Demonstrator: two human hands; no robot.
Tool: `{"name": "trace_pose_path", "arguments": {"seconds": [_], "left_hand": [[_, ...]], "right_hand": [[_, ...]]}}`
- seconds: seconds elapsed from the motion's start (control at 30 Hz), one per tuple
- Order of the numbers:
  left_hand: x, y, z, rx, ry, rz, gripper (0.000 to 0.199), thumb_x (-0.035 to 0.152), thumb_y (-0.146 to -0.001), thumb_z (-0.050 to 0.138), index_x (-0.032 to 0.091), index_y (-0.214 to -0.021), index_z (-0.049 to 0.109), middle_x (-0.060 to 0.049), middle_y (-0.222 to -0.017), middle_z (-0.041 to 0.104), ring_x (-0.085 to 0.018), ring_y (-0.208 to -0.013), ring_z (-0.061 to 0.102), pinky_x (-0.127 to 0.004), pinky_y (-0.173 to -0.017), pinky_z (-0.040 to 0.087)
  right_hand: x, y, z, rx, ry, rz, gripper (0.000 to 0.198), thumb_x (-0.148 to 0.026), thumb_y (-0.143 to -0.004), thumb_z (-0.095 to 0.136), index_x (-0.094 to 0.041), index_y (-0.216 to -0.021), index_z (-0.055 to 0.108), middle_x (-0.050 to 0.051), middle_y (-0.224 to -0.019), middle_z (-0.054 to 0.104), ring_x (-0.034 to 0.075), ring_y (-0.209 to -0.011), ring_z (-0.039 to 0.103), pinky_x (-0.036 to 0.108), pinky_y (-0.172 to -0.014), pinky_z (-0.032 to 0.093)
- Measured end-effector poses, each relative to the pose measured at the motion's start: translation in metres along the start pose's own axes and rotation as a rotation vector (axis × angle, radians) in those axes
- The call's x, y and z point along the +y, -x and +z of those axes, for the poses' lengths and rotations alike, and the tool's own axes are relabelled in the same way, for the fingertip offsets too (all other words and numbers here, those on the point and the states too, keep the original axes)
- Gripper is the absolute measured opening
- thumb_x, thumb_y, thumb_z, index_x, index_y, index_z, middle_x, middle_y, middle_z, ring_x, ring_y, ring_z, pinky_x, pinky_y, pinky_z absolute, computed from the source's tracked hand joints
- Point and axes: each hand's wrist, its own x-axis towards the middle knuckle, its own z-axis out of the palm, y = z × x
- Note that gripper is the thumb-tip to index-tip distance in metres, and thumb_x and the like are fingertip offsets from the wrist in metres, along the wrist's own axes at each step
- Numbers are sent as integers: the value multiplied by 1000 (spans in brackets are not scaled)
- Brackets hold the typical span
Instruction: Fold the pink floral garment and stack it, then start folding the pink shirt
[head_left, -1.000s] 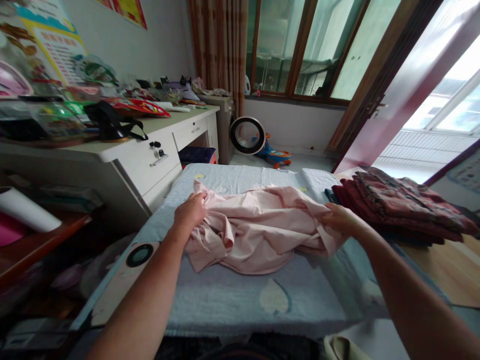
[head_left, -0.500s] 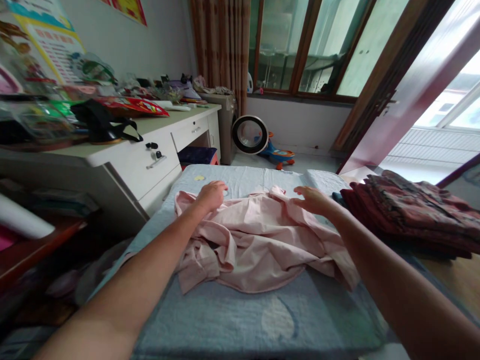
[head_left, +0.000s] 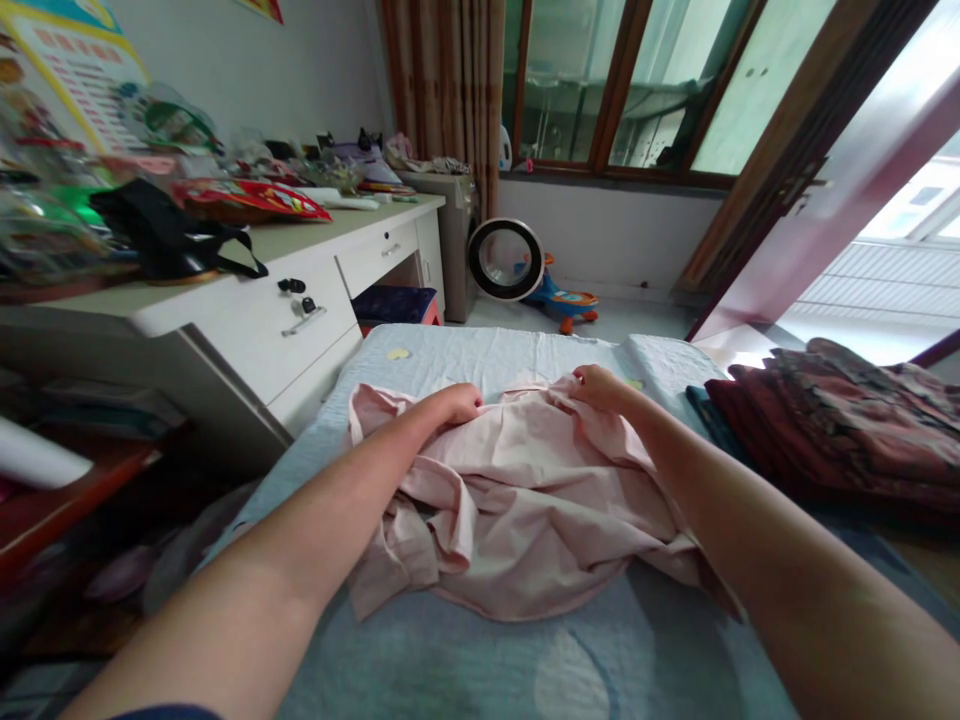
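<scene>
Toward the far edge of the bed (head_left: pixel 480 355), my left hand (head_left: pixel 454 403) and right hand (head_left: pixel 596 387) each have a grip pinching the far hem of the crumpled pink garment (head_left: pixel 517 510), which lies mid-bed. Folded dark clothes (head_left: pixel 832 420) sit along the right edge.

Crumpled pale-pink thin cloth shirt (head_left: pixel 517 500): matt, creased, soft. Under it, light-blue quilted cloth cover (head_left: pixel 487 355), matt, slightly rough. Right of grip, dark-red patterned folded cloth stack (head_left: pixel 840 420), matt.
</scene>
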Motion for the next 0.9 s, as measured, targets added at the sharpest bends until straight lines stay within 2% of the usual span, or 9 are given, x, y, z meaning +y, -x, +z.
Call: {"name": "trace_pose_path", "arguments": {"seconds": [0.1, 0.23, 0.3, 0.43, 0.57, 0.63, 0.73, 0.83, 0.9], "left_hand": [[4, 8, -16, 110, 11, 14, 17, 26, -70, 65, 19, -84, 71, -2, -81, 71, -19, -77, 63, -27, -67, 46], [0, 19, -39, 620, -36, 22, 23, 13, -78, 53, 20, -97, 65, -8, -107, 65, -23, -98, 61, -32, -85, 47], [-5, 20, -42, 708, -69, 11, 26, 10, -81, 50, 21, -101, 63, -9, -114, 61, -23, -104, 60, -32, -89, 47], [-17, 10, -30, 464, -138, 17, 30, 12, -81, 53, 19, -108, 63, -9, -114, 63, -22, -101, 63, -30, -88, 47], [-21, -4, -21, 241, -118, -17, 34, 42, -80, 65, 21, -105, 71, -8, -108, 70, -25, -99, 64, -30, -84, 47], [-19, -7, -22, 208, -104, -11, 39, 54, -79, 64, 25, -104, 75, -6, -105, 72, -26, -99, 64, -30, -83, 46], [-16, -8, -25, 226, -178, 96, 35, 47, -76, 68, 31, -106, 75, -5, -107, 71, -26, -104, 62, -31, -88, 45], [-15, -10, -24, 227, -231, 184, 32, 34, -75, 69, 30, -106, 75, -5, -110, 69, -25, -107, 61, -30, -90, 44], [-17, -14, -22, 203, -201, 171, 25, 29, -79, 63, 26, -101, 74, -5, -106, 68, -23, -101, 63, -29, -85, 46]], "right_hand": [[26, -2, -23, -18, -59, -57, 17, -19, -74, 63, -13, -88, 71, 3, -72, 67, 13, -63, 55, 21, -54, 36], [68, -3, -45, 188, -185, -84, 31, -23, -75, 60, -12, -103, 69, 1, -67, 59, 12, -59, 50, 21, -52, 33], [82, -4, -43, 203, -149, -69, 28, -25, -76, 59, -12, -99, 69, 1, -66, 59, 13, -60, 50, 22, -52, 33], [86, -10, -20, 83, 82, -9, 15, -21, -75, 59, -14, -82, 71, 3, -65, 64, 15, -63, 55, 23, -55, 34], [73, -18, -1, 2, 98, -47, 14, -23, -77, 63, -15, -81, 74, 7, -76, 71, 16, -68, 60, 23, -57, 36], [67, -24, 2, -7, 77, -66, 22, -26, -80, 64, -15, -95, 75, 8, -90, 75, 16, -73, 62, 22, -59, 38], [57, -31, 3, -18, 55, -126, 36, -31, -80, 68, -15, -111, 72, 9, -98, 75, 15, -74, 63, 21, -60, 39], [49, -36, 5, -55, 131, -230, 31, -36, -79, 70, -15, -101, 75, 9, -90, 75, 16, -71, 62, 22, -60, 40], [44, -37, 7, -83, 177, -260, 25, -36, -76, 73, -17, -92, 76, 7, -84, 75, 15, -66, 60, 22, -58, 39]]}}
